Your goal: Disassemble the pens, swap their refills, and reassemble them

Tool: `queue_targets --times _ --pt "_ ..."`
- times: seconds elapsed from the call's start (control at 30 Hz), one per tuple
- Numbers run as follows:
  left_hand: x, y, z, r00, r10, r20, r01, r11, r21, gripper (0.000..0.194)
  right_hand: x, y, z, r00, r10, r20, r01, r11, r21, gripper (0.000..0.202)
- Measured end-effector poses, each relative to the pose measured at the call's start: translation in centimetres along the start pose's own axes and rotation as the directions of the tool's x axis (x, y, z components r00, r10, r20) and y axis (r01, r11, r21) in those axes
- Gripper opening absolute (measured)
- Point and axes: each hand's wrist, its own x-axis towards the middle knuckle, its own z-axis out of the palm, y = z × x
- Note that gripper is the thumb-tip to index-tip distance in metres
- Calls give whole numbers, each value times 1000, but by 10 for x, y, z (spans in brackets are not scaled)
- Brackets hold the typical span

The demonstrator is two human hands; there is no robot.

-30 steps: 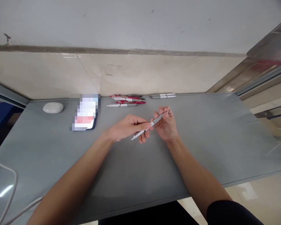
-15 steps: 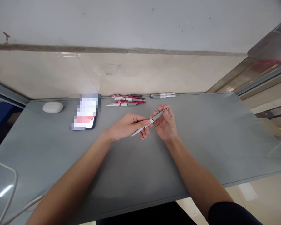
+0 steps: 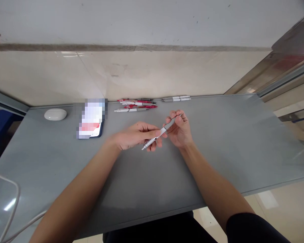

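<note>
A white and grey ballpoint pen is held at a slant between my two hands, above the grey table. My left hand pinches its white barrel with thumb and fingers, and the clip end sticks out toward the lower left. At the grey grip near the tip, my right hand closes its thumb and fingertips on the pen. Beyond the hands, a loose pile of red, white and grey pens lies near the wall. To the right of that pile are white and grey pens lying side by side.
A phone with a blurred screen lies on the grey table, left of the pens. Farther left is a white rounded object. A white cable loops at the lower left. The tiled wall bounds the back.
My right thumb and fingers have closed in further over the pen's tip. The pen is slightly steeper. The whole view has shifted a little.
</note>
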Motion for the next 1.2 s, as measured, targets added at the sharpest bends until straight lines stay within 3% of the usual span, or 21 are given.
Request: queue_targets --times 0.13,0.6,1.03,1.2 --pt "-1 1 0 1000 -11 29 12 1000 -17 32 0 0 0 1000 -2 10 2 1000 -3 23" --pt "2 2 -3 983 136 -121 -93 946 310 29 4 3 1 997 -38 -71 36 999 -22 20" --pt "-4 3 -2 995 45 86 -55 992 117 37 -1 -1 3 999 36 27 -37 998 46 19" --pt "-4 2 -1 997 55 62 -64 986 151 35 -1 1 4 999 -1 44 -2 997 72 18"
